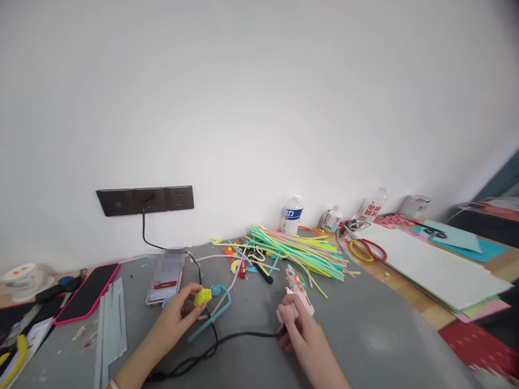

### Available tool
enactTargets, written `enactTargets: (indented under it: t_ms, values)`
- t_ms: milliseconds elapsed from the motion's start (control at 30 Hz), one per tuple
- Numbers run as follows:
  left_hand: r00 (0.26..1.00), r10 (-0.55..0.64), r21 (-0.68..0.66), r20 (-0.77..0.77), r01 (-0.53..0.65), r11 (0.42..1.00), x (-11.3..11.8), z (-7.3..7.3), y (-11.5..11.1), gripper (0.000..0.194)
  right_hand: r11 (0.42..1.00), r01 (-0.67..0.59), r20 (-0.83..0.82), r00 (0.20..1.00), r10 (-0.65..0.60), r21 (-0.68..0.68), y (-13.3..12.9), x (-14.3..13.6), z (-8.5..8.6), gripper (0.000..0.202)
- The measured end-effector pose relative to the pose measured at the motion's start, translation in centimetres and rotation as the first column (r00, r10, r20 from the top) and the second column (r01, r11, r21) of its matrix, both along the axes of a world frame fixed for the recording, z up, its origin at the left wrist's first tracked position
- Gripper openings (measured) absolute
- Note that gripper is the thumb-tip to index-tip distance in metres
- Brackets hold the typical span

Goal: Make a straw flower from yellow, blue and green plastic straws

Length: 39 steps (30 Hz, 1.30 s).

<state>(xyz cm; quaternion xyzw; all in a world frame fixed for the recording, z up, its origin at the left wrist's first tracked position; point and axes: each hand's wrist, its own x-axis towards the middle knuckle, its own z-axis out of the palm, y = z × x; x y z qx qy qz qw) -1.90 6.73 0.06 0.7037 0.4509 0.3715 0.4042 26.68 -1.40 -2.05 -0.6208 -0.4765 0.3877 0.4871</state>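
Observation:
My left hand [182, 312] pinches a small yellow fuzzy pipe-cleaner piece [203, 296] between thumb and fingers. Against it is a blue pipe cleaner [221, 312], coiled at one end, with a long tail bending down over the grey table. In my right hand [298, 327], fingers wrapped around the handle, is a white and pink glue gun [300, 300]; its nozzle is hard to make out. A black cord [247, 334] runs left from its grip across the table. A phone with a lit screen [165, 281] stands just beyond my left hand.
A pile of pastel pipe cleaners [302, 251] lies at the back, beside a black-and-yellow cutter [264, 273]. Bottles [292, 215] line the wall. Scissors [367, 250] and white paper sheets [430, 270] are at right. Glue sticks [111, 329] and a pink-edged phone [88, 294] lie left.

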Motion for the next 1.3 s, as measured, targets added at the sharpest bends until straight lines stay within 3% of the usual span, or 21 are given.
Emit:
enactTargets:
  t_ms: [100,200,333,433,600,700,800,900,1067,1233,1300]
  values:
    - [1.0,0.017,0.024,0.004,-0.017,1.0,0.1,0.1,-0.1,0.023,0.988,0.091,-0.076,0.994,-0.082,0.123,-1.5,-0.6,-1.7,0.036]
    - [0.999,0.04,0.035,0.035,-0.041,0.999,0.1,0.4,-0.3,0.024,0.954,0.129,-0.108,0.989,-0.102,0.272,-2.0,-1.6,-2.1,0.032]
    - [0.996,0.046,0.017,0.077,-0.048,0.999,0.0,0.8,-0.5,0.025,0.863,0.133,-0.029,0.99,-0.137,0.487,-1.7,-2.0,-0.4,0.023]
    - [0.99,0.022,-0.024,0.136,-0.019,1.0,0.1,0.9,-0.6,0.029,0.84,0.05,0.045,0.995,-0.089,0.541,-1.0,-1.7,1.6,0.016]
    - [0.977,0.017,-0.091,0.212,0.002,0.996,0.4,0.7,-0.5,0.033,0.839,-0.148,-0.066,0.975,0.214,0.524,0.8,-1.6,5.0,0.014]
    - [0.972,0.044,-0.098,0.23,-0.022,0.995,0.4,0.2,-0.2,0.036,0.84,-0.172,-0.162,0.942,0.292,0.515,2.6,-1.8,6.6,0.017]
    - [0.961,0.059,-0.112,0.269,-0.03,0.993,0.6,-0.1,0.3,0.039,0.865,-0.234,-0.238,0.9,0.365,0.444,4.8,-2.1,7.3,0.051]
    - [0.951,0.071,-0.118,0.302,-0.037,0.992,1.1,-0.3,1.0,0.04,0.86,-0.327,-0.298,0.839,0.455,0.393,7.3,-2.6,6.9,0.066]
    - [0.95,0.099,-0.114,0.297,-0.068,0.991,2.3,-0.8,2.9,0.036,0.799,-0.5,-0.413,0.684,0.601,0.334,11.1,-3.9,5.4,0.045]
    - [0.929,0.144,-0.089,0.342,-0.121,0.989,3.6,-1.4,4.5,0.037,0.688,-0.643,-0.501,0.496,0.709,0.337,13.5,-4.5,4.4,0.038]
    - [0.917,0.167,-0.095,0.361,-0.141,0.985,3.7,-1.5,4.5,0.038,0.668,-0.656,-0.54,0.442,0.716,0.35,13.8,-4.3,4.1,0.042]
